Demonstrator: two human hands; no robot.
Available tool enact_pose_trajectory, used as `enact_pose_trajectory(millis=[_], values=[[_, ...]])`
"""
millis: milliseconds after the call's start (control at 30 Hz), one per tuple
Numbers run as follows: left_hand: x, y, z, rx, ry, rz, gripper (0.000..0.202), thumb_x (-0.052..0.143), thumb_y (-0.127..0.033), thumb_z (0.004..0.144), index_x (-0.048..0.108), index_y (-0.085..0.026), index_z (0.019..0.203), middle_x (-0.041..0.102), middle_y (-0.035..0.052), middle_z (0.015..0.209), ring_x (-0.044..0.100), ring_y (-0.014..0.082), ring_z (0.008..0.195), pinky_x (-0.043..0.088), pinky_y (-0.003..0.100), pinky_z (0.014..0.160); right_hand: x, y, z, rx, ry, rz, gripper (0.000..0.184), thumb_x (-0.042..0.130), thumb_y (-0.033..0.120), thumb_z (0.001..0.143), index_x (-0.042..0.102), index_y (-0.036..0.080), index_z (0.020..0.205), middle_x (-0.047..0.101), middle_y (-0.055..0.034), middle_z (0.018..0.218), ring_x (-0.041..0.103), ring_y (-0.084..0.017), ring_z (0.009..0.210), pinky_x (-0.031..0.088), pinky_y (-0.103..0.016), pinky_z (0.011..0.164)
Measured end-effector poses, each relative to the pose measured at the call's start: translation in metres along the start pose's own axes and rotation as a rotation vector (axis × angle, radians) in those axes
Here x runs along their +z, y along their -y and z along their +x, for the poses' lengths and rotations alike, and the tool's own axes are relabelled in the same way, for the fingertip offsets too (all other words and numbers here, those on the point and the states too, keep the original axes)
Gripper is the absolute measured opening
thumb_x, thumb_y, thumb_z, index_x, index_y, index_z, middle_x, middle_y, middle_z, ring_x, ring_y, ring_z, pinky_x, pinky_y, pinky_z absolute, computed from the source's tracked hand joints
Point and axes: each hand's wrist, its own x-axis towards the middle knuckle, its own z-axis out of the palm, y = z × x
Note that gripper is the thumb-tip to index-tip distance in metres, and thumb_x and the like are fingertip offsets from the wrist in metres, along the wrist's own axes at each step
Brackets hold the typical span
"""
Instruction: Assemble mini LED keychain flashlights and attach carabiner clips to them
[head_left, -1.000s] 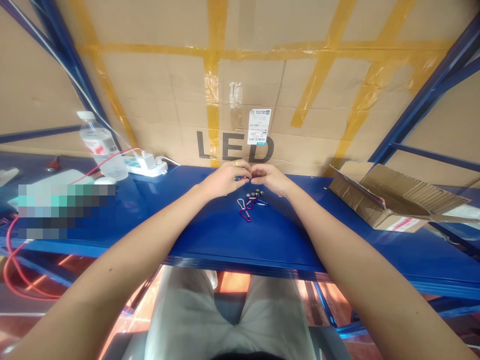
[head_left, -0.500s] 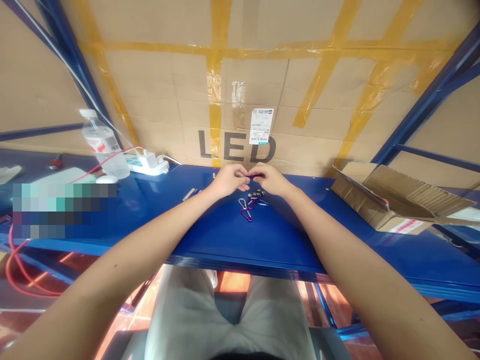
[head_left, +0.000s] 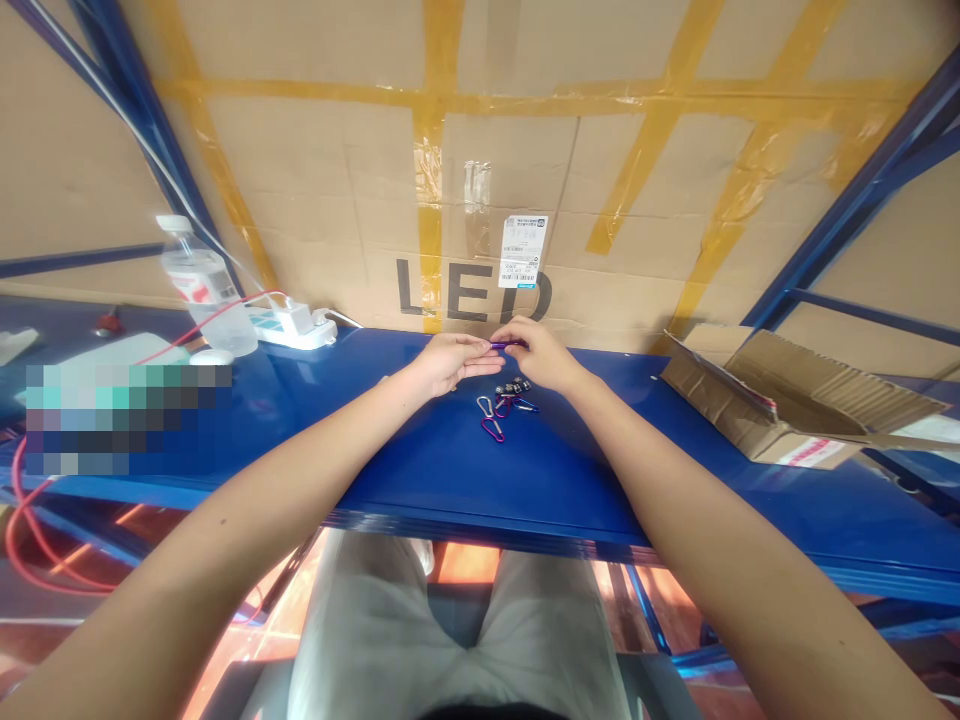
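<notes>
Over the far part of the blue table, my two hands meet at a slim purple carabiner (head_left: pixel 507 345), seen edge-on and partly covered by fingers. My right hand (head_left: pixel 538 352) pinches it from the right. At its left end is my left hand (head_left: pixel 454 362), thumb against it and the other fingers stretched out below. Just under the hands lie several small black and silver metal pieces (head_left: pixel 514 387). Nearer to me are a silver carabiner (head_left: pixel 485 407), a magenta carabiner (head_left: pixel 493 430) and a blue carabiner (head_left: pixel 526 405), close together.
An open cardboard box (head_left: pixel 795 400) stands on the right of the table (head_left: pixel 480 480). To the left are a water bottle (head_left: pixel 210 290), a white power strip (head_left: pixel 296 325) and a red cable (head_left: pixel 19 530). A large taped carton (head_left: pixel 337 200) rises behind.
My left hand has turned and its fingers have straightened. More of the purple carabiner shows between the hands. The pieces on the table have stayed put.
</notes>
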Motion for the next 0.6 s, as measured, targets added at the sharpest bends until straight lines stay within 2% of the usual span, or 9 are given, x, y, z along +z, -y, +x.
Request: enact_pose_trajectory(millis=[167,300,433,600], values=[[0.0000,-0.0011,0.0010,-0.047,0.002,-0.031,0.011,0.060,-0.002,0.092,0.069,-0.003,0.086,0.076,0.0186,0.084,0.078,0.0228,0.080,0.062,0.040,0.093,0.0006,0.0043,-0.0002,-0.031,-0.012,0.021,0.031,0.049,0.006,0.076,0.074,0.022,0.086,0.061,-0.0063,0.093,0.061,-0.024,0.091,0.048,-0.043,0.089],[-0.0006,-0.0031,0.0006,-0.046,0.028,-0.051,0.011,0.060,0.000,0.091,0.070,-0.003,0.085,0.077,0.0196,0.087,0.078,0.0234,0.085,0.060,0.040,0.096,0.0007,0.0060,0.0004,0.003,-0.041,0.053,0.027,0.050,0.007,0.075,0.071,0.022,0.085,0.061,-0.0059,0.092,0.061,-0.024,0.093,0.048,-0.044,0.091],[0.0007,-0.0063,-0.0022,-0.010,0.049,-0.051,0.008,0.063,0.001,0.089,0.069,-0.003,0.088,0.077,0.0183,0.087,0.078,0.0237,0.085,0.061,0.041,0.096,0.0011,0.0024,0.0019,0.073,-0.066,0.195,0.022,0.052,0.009,0.073,0.067,0.020,0.086,0.063,-0.0052,0.092,0.061,-0.023,0.093,0.047,-0.045,0.094],[0.0089,-0.0077,-0.0086,0.037,0.067,-0.023,0.007,0.066,0.002,0.086,0.069,-0.003,0.090,0.076,0.0163,0.083,0.078,0.0238,0.081,0.062,0.042,0.093,0.0020,0.0006,0.0020,0.150,-0.026,0.379,0.019,0.054,0.011,0.070,0.061,0.020,0.086,0.065,-0.0023,0.087,0.063,-0.021,0.090,0.048,-0.043,0.093]])
